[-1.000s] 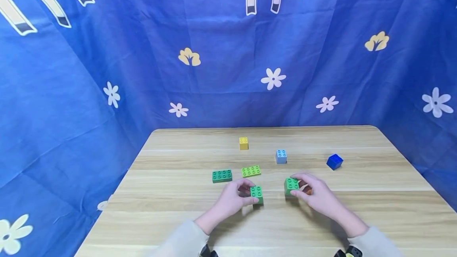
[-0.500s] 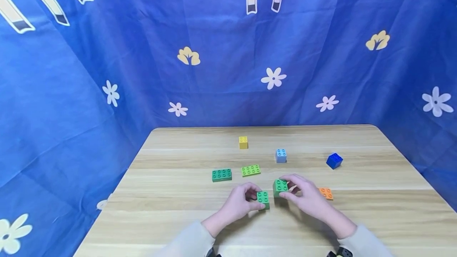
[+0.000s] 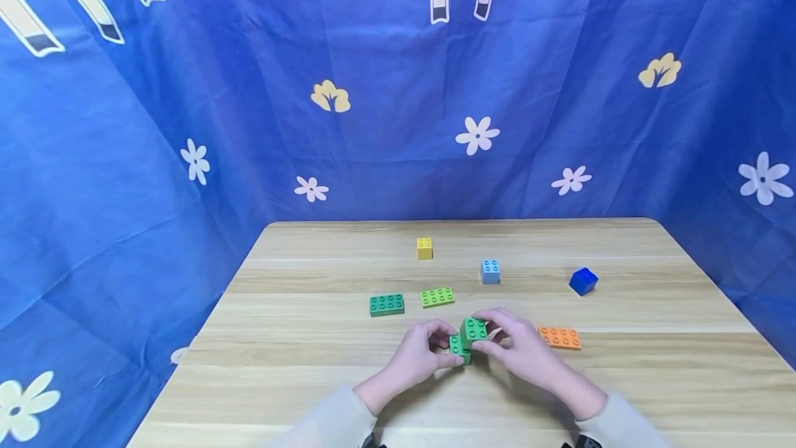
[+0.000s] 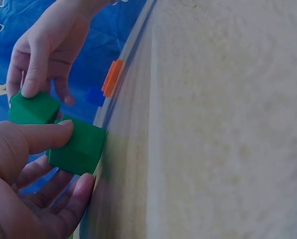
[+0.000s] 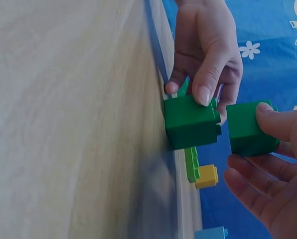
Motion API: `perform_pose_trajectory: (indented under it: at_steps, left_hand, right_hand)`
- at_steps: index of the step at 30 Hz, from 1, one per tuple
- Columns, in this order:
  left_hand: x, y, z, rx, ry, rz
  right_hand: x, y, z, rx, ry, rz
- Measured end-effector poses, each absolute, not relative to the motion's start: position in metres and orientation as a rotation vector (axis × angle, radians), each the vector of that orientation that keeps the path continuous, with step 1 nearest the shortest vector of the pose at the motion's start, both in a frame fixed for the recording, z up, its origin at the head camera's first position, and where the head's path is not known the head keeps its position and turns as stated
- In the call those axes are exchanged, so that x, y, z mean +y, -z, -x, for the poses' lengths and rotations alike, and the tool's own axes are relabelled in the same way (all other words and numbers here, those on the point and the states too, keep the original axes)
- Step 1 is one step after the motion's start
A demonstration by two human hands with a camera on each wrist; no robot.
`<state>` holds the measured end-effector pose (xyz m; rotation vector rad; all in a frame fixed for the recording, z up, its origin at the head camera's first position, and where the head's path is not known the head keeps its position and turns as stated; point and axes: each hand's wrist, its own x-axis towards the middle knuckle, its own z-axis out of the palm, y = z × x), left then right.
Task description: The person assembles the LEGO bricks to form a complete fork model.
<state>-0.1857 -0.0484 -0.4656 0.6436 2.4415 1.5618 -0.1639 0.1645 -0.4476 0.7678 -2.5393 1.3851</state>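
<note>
The head view is bright and evenly lit, with the wooden table [image 3: 298, 365] pale and the blue cloth [image 3: 385, 88] darker toward the right edge. Soft, faint shadows lie below the left hand [image 3: 418, 352] and the right hand [image 3: 519, 343]. The left sleeve [image 3: 332, 422] fades blurrily into the table. Both wrist views are dimmer and duller (the colours look greyed), with the nearest stretch of table out of focus; in the right one, a dark, soft-edged patch spreads over it.
</note>
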Motion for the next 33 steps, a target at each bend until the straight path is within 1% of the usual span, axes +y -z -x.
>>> perform_pose_trajectory:
  at_steps: [23, 33]
  left_hand:
    - [-0.049, 0.468, 0.185, 2.419, -1.588, -0.657]
    - [-0.049, 0.467, 0.187, 2.437, -1.562, -0.656]
  right_hand:
    - [0.151, 0.453, 0.164, -2.556, -1.379, -0.825]
    - [0.147, 0.447, 0.164, -2.569, -1.317, -0.84]
